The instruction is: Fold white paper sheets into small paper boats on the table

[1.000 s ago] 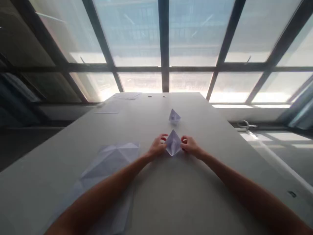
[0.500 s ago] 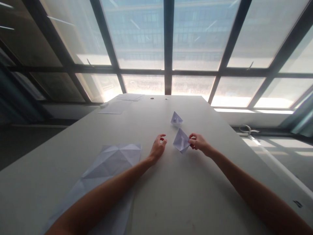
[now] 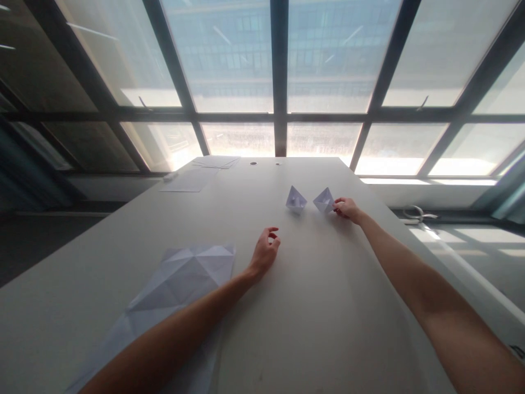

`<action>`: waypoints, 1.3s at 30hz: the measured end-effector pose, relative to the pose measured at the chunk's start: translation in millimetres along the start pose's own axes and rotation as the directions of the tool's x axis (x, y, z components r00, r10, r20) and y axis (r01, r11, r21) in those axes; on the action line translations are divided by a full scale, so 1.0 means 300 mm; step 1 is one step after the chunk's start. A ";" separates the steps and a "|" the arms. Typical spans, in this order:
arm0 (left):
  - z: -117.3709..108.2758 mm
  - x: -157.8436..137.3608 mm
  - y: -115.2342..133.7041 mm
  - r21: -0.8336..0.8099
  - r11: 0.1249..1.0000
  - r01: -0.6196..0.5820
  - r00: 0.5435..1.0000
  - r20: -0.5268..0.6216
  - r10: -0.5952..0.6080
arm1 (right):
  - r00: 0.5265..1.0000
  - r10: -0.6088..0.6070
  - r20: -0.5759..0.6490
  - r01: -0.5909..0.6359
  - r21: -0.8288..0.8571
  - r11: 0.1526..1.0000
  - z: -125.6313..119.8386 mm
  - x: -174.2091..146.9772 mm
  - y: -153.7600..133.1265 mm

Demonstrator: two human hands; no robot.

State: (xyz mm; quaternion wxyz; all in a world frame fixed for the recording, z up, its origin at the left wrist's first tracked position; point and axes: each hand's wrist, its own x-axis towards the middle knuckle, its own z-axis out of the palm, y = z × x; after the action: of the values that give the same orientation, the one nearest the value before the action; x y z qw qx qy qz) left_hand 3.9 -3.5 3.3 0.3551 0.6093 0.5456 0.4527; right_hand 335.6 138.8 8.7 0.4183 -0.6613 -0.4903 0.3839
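Pinching held paper boat just right of standing paper boat

Gripping the held paper boat by its right end, with right hand thumb and fingertips closed on the folded paper. Leaving a narrow gap to the standing paper boat. Pointing upward at the peak; not telling whether touching table underneath.

Likely handling as very light, thin stuff: being stiffer along the folds, giving on the flat faces, creasing or crushing under a hard squeeze. Probably not slipping much. Best pinching gently at a pointed end, avoiding the centre peak.

Holding nothing in left hand, nearer than the standing paper boat and left of it; curling the fingers loosely, with a gap showing at the thumb.

Seeing creased sheet nearer and well left of the standing paper boat, lying partly behind the left forearm. Seeing flat sheets beyond it to the left, and windows rising farther behind.
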 end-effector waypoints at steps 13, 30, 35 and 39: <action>-0.004 -0.003 0.004 -0.008 1.000 0.021 1.000 0.024 -0.020 | 0.992 -0.013 -0.122 0.015 0.020 1.000 0.084 0.102 0.018; 0.000 -0.001 -0.004 -0.038 0.999 0.023 0.999 0.047 -0.021 | 0.989 -0.054 -0.137 0.054 -0.008 0.999 0.178 0.059 -0.055; 0.003 0.000 0.000 -0.034 0.999 0.017 0.999 0.050 -0.015 | 0.925 -0.149 -0.349 0.091 -0.179 0.980 0.146 0.020 -0.094; 0.005 0.001 0.005 -0.018 1.000 0.008 0.999 0.049 -0.007 | 0.829 -0.424 -0.364 0.265 -0.411 0.872 0.189 -0.075 -0.153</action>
State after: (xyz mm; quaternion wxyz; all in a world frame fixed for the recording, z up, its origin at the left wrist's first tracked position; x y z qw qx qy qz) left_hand 5.8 -3.4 4.1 0.3756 0.6148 0.5348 0.4416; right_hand 263.4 134.7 33.4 0.4600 -0.6924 -0.5538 0.0482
